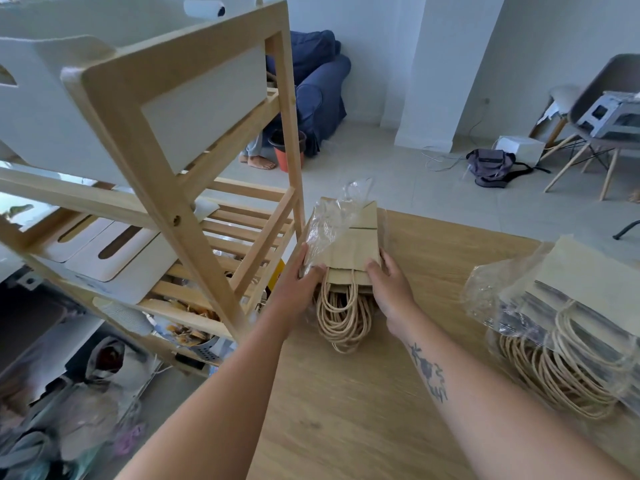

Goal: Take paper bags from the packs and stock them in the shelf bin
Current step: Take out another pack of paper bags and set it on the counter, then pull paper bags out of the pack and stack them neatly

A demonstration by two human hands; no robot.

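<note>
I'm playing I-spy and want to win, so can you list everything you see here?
paper bag stack: 1, brown, on the table, half out of its wrap
plastic wrap: 1, clear, over the stack's left side
second pack: 1, brown bags in clear plastic, table's right edge
table: 1, light wood, under both
shelf: 1, pale wood, left
top bin: 1, white, upper shelf
armchair: 1, blue, back wall
backpack: 1, grey-purple, floor
chair: 1, grey, far right
left grip: 1, bare hand, pinching the plastic wrap
right grip: 1, bare hand, holding the stack

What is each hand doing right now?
Left hand: holds the stack of paper bags, over its plastic wrap.
Right hand: holds the same stack's right side.
</note>
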